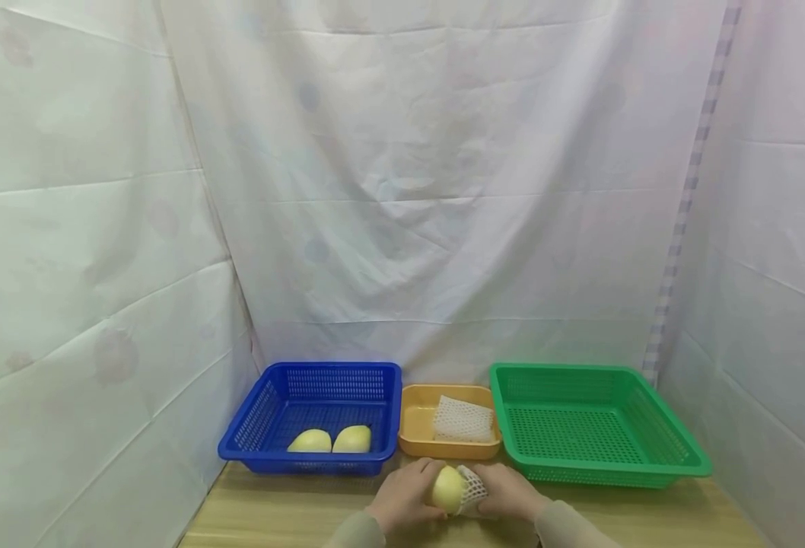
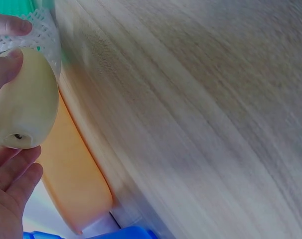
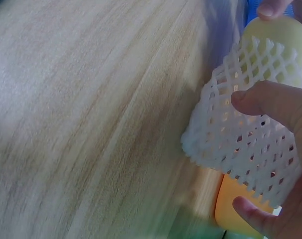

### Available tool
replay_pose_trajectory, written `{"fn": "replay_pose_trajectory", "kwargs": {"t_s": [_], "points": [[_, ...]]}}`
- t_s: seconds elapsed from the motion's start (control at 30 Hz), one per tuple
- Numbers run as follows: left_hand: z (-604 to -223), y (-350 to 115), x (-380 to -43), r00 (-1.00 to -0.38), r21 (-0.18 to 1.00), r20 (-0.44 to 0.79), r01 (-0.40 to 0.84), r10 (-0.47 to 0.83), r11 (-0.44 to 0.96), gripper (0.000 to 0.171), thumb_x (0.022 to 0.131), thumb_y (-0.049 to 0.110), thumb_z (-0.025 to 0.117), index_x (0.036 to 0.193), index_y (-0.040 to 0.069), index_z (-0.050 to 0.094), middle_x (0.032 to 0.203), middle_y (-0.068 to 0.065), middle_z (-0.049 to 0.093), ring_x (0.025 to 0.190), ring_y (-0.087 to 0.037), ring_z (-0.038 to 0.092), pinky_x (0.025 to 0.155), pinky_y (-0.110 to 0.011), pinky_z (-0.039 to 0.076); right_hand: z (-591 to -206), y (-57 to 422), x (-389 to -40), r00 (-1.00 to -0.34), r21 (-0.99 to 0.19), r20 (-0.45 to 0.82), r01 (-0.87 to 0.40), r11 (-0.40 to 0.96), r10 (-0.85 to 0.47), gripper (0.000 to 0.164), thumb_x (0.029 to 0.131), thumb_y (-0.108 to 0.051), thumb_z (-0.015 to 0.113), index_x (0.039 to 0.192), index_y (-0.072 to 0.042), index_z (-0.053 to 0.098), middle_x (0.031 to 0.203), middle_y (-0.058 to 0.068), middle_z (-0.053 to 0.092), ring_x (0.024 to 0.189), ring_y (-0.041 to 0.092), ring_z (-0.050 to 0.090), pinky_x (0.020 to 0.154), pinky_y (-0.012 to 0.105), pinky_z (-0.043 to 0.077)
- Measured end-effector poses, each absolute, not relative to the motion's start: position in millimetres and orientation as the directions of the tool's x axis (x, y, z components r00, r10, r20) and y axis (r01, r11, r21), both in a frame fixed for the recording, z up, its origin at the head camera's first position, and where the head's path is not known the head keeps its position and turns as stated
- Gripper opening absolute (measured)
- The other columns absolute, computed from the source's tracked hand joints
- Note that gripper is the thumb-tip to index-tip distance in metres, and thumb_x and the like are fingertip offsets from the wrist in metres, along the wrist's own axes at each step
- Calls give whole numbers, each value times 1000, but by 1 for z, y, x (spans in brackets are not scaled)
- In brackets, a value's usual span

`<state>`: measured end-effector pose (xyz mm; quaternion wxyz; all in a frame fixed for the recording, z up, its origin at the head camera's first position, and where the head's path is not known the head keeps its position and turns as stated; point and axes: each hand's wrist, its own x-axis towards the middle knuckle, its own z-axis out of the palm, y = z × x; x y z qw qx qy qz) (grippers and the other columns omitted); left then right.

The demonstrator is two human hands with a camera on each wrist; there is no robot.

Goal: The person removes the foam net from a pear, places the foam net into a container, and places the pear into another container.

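A pale yellow pear (image 1: 447,491) is held over the table, partly inside a white foam net sleeve (image 1: 472,493). My left hand (image 1: 409,495) grips the bare end of the pear, thumb on one side and fingers at its base, as the left wrist view shows. The right hand (image 1: 510,491) holds the net, its thumb (image 3: 260,102) pressed on the mesh. In the right wrist view the net (image 3: 230,129) covers one end of the pear (image 3: 280,32), and its other end hangs loose beyond it.
Two pears (image 1: 352,439) lie in a blue basket (image 1: 310,463) at the left. An orange tray (image 1: 416,449) in the middle holds white foam netting (image 1: 462,418). A green basket (image 1: 601,473) stands at the right. White cloth (image 1: 416,190) hangs behind and at both sides.
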<state>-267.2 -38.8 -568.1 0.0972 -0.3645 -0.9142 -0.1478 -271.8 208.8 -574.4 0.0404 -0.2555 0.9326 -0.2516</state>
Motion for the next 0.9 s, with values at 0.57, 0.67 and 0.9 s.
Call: {"fn": "replay_pose_trajectory", "kwargs": {"t_s": [0.57, 0.67, 0.9], "points": [[-565, -45, -266, -723, 193, 296, 686, 625, 702, 68, 71, 48, 82, 128, 20, 56, 114, 9, 60, 95, -5, 58, 79, -25, 49, -562, 218, -267, -880, -476, 13, -423, 771, -474, 44, 66, -13, 79, 108, -12, 66, 92, -12, 65, 80, 6, 59, 70, 35, 51], [-567, -47, -266, -726, 197, 293, 683, 622, 704, 68, 70, 47, 82, 128, 20, 57, 114, 8, 60, 94, -6, 58, 79, -26, 50, -560, 220, -265, -878, -461, 15, -430, 776, -478, 44, 66, -13, 79, 108, -11, 67, 92, -11, 65, 79, 6, 59, 67, 33, 51], [-570, -50, -267, -716, 185, 312, 691, 625, 699, 69, 69, 47, 83, 127, 19, 57, 115, 8, 60, 97, -6, 59, 81, -26, 50, -559, 226, -262, -876, -429, 30, -446, 786, -481, 35, 67, -14, 78, 100, -14, 66, 84, -14, 62, 71, 3, 55, 60, 30, 48]]}}
